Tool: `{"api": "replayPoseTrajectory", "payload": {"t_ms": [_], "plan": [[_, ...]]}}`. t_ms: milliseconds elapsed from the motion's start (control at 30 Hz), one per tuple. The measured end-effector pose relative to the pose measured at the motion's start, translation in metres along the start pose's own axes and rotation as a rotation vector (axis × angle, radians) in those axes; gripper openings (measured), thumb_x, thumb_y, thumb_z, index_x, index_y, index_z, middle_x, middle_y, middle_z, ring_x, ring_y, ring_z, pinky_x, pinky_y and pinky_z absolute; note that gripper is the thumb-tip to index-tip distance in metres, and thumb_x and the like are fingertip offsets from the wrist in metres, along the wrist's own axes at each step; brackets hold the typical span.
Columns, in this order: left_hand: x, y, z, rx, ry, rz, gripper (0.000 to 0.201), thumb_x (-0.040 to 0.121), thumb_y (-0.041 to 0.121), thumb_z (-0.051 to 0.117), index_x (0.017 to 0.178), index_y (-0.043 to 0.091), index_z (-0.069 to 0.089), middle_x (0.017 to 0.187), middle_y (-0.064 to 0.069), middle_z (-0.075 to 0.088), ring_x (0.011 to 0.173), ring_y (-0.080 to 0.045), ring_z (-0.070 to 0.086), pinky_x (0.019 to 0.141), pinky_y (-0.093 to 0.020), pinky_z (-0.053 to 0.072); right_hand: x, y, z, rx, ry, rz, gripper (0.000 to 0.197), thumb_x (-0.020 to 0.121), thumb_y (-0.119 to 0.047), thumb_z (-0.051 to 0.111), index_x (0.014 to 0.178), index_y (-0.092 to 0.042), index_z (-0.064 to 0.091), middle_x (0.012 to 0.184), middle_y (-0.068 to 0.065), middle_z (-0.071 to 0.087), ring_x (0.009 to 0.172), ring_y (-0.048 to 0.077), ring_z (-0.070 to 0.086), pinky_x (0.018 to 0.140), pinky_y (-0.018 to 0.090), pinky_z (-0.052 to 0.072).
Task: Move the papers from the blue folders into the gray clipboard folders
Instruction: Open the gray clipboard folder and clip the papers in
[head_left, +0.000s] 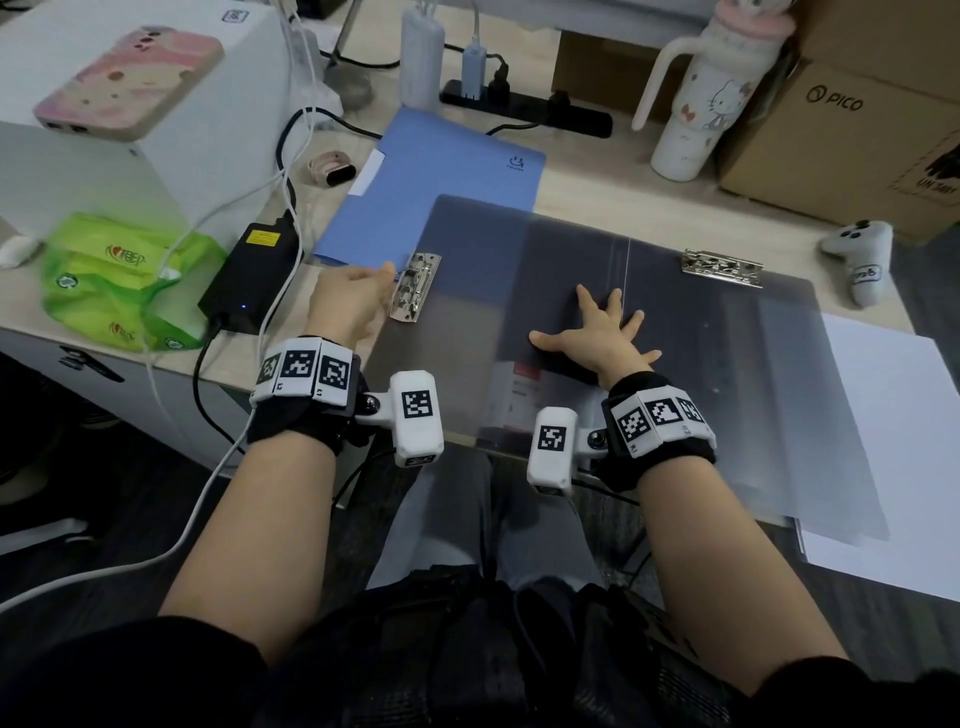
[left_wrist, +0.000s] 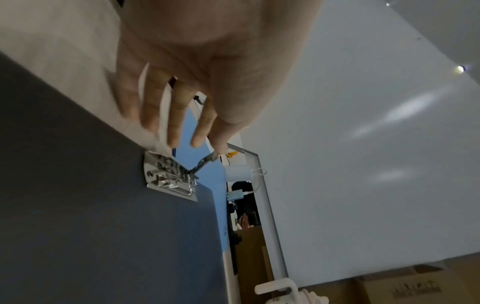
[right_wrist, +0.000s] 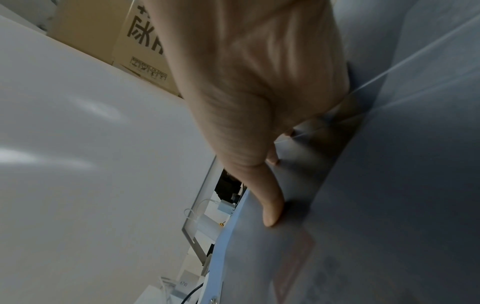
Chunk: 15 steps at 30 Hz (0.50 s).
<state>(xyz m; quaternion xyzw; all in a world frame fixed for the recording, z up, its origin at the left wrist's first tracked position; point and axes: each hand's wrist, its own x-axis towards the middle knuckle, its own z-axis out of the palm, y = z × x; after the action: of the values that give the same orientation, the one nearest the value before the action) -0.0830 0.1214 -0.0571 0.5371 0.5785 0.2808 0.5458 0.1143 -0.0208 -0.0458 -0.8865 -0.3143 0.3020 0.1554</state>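
Fingers of the left hand (head_left: 345, 304) lift the lever of the side clip (head_left: 415, 287); right hand (head_left: 597, 332) presses flat, splayed, on the open gray clipboard folder (head_left: 727, 364). Lever could slip and snap shut. Papers (head_left: 893, 457) lie right, beneath the folder.

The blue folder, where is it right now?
In the head view the blue folder lies closed on the desk's far left, its near corner tucked under the open gray clipboard folder, just beyond the left hand.
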Motion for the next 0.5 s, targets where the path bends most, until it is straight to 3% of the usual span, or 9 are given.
{"api": "replayPoseTrajectory", "payload": {"t_ms": [33, 67, 133, 167, 200, 300, 400, 500], "plan": [[0.003, 0.0, 0.001, 0.034, 0.047, 0.066, 0.015, 0.09, 0.036, 0.056, 0.086, 0.022, 0.061, 0.092, -0.002, 0.066, 0.087, -0.02, 0.063, 0.079, -0.029, 0.053, 0.0, -0.001, -0.001, -0.004, -0.001, 0.001, 0.093, 0.08, -0.051, 0.066, 0.15, -0.037, 0.007, 0.16, -0.002, -0.016, 0.146, 0.031, -0.02, 0.109, 0.067, -0.008], [0.004, 0.001, 0.003, 0.036, 0.071, 0.121, 0.016, 0.09, 0.032, 0.056, 0.092, 0.018, 0.065, 0.084, 0.002, 0.069, 0.083, -0.015, 0.065, 0.077, -0.023, 0.054, 0.0, -0.001, -0.001, -0.009, -0.001, 0.003, 0.093, 0.08, -0.05, 0.066, 0.15, -0.037, 0.007, 0.16, -0.002, -0.016, 0.146, 0.031, -0.02, 0.109, 0.067, -0.008], [0.002, 0.007, 0.01, 0.003, 0.084, 0.206, 0.021, 0.091, 0.024, 0.055, 0.096, 0.01, 0.07, 0.059, 0.014, 0.067, 0.059, 0.003, 0.059, 0.062, -0.014, 0.049, -0.001, -0.003, -0.003, -0.019, -0.005, 0.009, 0.093, 0.08, -0.05, 0.066, 0.151, -0.037, 0.007, 0.16, -0.001, -0.016, 0.146, 0.031, -0.02, 0.109, 0.068, -0.007], [0.004, 0.009, 0.014, 0.004, 0.103, 0.249, 0.021, 0.091, 0.021, 0.055, 0.093, 0.008, 0.071, 0.056, 0.017, 0.067, 0.056, 0.005, 0.058, 0.064, -0.017, 0.049, 0.0, -0.004, -0.003, -0.026, -0.009, 0.012, 0.093, 0.08, -0.05, 0.067, 0.151, -0.037, 0.007, 0.16, -0.001, -0.016, 0.146, 0.032, -0.019, 0.108, 0.069, -0.006], [0.003, 0.012, 0.016, 0.009, 0.114, 0.288, 0.022, 0.091, 0.019, 0.054, 0.091, 0.006, 0.071, 0.062, 0.015, 0.069, 0.063, 0.004, 0.06, 0.073, -0.022, 0.05, 0.0, -0.004, -0.004, -0.033, -0.012, 0.016, 0.093, 0.08, -0.05, 0.067, 0.151, -0.037, 0.007, 0.16, 0.0, -0.016, 0.146, 0.032, -0.019, 0.108, 0.069, -0.005], [0.005, 0.02, 0.025, 0.052, 0.112, 0.35, 0.031, 0.095, 0.021, 0.047, 0.096, 0.0, 0.07, 0.104, -0.01, 0.071, 0.101, -0.017, 0.063, 0.097, -0.031, 0.046, 0.002, -0.005, -0.006, -0.049, -0.012, 0.019, 0.094, 0.079, -0.05, 0.068, 0.15, -0.037, 0.008, 0.16, 0.0, -0.013, 0.146, 0.032, -0.016, 0.107, 0.071, -0.003], [0.011, 0.022, 0.034, 0.211, 0.047, 0.338, 0.037, 0.09, 0.032, 0.039, 0.099, 0.012, 0.069, 0.112, -0.015, 0.066, 0.122, -0.032, 0.048, 0.107, -0.044, 0.037, 0.006, -0.004, -0.009, -0.053, 0.008, 0.017, 0.093, 0.075, -0.05, 0.071, 0.148, -0.038, 0.014, 0.16, 0.003, -0.006, 0.147, 0.032, -0.01, 0.107, 0.072, -0.001], [0.016, 0.023, 0.042, 0.491, 0.029, 0.262, 0.034, 0.098, 0.026, 0.034, 0.112, 0.013, 0.061, 0.121, -0.016, 0.052, 0.132, -0.032, 0.025, 0.11, -0.045, 0.021, 0.011, -0.002, -0.012, -0.047, 0.045, 0.01, 0.088, 0.072, -0.05, 0.073, 0.145, -0.038, 0.024, 0.155, 0.004, 0.008, 0.144, 0.032, 0.005, 0.109, 0.07, 0.005]]}}
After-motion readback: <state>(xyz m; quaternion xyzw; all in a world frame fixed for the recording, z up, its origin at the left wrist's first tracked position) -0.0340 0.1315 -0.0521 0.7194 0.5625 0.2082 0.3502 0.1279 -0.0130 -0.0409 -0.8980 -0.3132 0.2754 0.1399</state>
